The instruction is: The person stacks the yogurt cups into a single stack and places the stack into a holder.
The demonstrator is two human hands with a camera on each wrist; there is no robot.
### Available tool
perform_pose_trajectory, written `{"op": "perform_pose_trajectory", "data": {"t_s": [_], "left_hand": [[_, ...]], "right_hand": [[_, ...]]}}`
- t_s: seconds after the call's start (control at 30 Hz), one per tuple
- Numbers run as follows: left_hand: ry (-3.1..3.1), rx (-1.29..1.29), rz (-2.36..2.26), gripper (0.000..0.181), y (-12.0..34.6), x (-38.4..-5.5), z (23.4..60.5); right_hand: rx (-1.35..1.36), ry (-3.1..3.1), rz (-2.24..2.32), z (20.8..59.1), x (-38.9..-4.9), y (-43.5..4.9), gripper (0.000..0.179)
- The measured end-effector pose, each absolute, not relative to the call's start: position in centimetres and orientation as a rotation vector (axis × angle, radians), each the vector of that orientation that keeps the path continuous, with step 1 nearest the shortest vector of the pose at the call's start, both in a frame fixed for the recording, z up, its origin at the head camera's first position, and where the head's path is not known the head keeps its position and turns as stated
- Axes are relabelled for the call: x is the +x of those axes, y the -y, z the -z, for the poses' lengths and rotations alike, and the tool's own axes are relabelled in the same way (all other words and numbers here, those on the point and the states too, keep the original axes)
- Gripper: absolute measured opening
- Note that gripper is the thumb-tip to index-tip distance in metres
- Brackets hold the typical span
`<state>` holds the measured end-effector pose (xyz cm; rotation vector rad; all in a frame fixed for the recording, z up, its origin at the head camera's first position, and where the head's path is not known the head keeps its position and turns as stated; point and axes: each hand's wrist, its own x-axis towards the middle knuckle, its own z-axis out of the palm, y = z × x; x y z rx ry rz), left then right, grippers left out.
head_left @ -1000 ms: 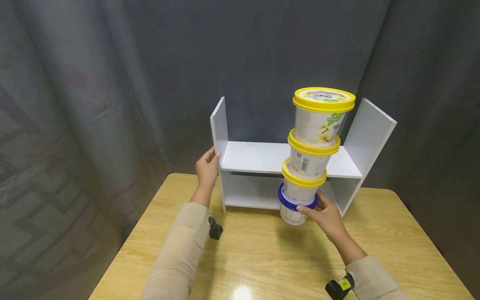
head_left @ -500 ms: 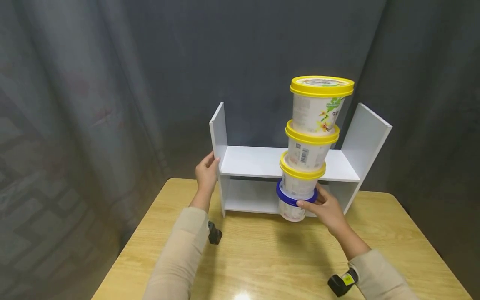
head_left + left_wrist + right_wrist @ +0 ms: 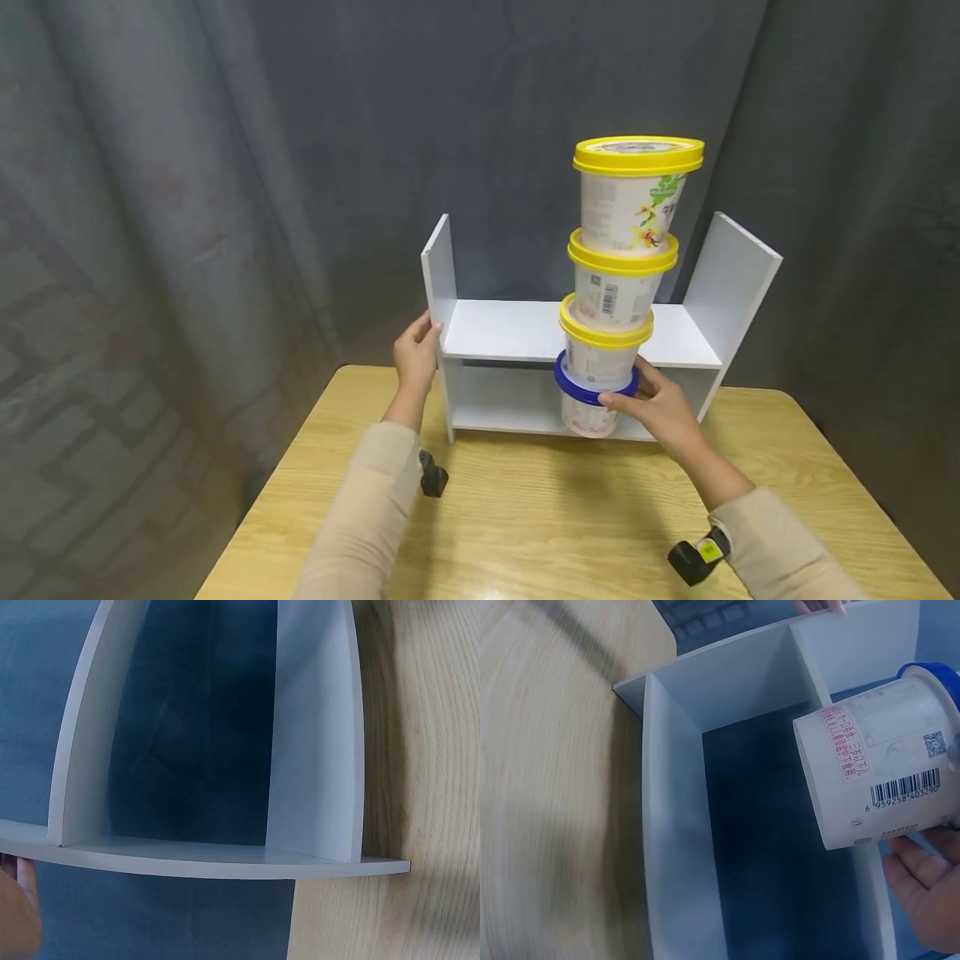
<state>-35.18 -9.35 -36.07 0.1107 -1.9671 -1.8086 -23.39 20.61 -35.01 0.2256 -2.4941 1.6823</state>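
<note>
My right hand (image 3: 663, 410) holds the lowest tub of a tall stack, a white tub with a blue lid (image 3: 592, 412), thumb at the front of the lid and fingers behind. On it stand several white tubs with yellow lids; the top tub (image 3: 630, 208), the largest, bears a flower print. The stack leans slightly to the right. In the right wrist view the blue-lidded tub (image 3: 892, 761) hangs before the white shelf, clear of the table, its barcode showing. My left hand (image 3: 415, 354) grips the left side panel (image 3: 438, 283) of the shelf, thumb at its front edge.
The white two-tier shelf (image 3: 510, 329) stands on the wooden table (image 3: 495, 508), open at the back, its side panels rising above the upper board. Grey curtains (image 3: 480, 108) hang behind and to both sides.
My right hand has raised the stack of tubs relative to the shelf. The shelf sits slightly lower in the head view as the camera shifts. My left hand stays on the side panel.
</note>
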Motion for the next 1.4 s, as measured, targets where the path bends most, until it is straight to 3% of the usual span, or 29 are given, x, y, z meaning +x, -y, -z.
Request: {"op": "perform_pose_trajectory", "data": {"t_s": [0.9, 1.4], "left_hand": [[1.958, 0.074, 1.798, 0.034, 10.3, -35.4, 36.5], [1.964, 0.106, 1.82, 0.034, 9.9, -32.2, 37.1]], "right_hand": [[0.222, 2.526, -1.782, 31.3, -27.0, -19.6, 0.089], [0.172, 2.491, -1.841, 31.2, -26.9, -19.4, 0.091]]}}
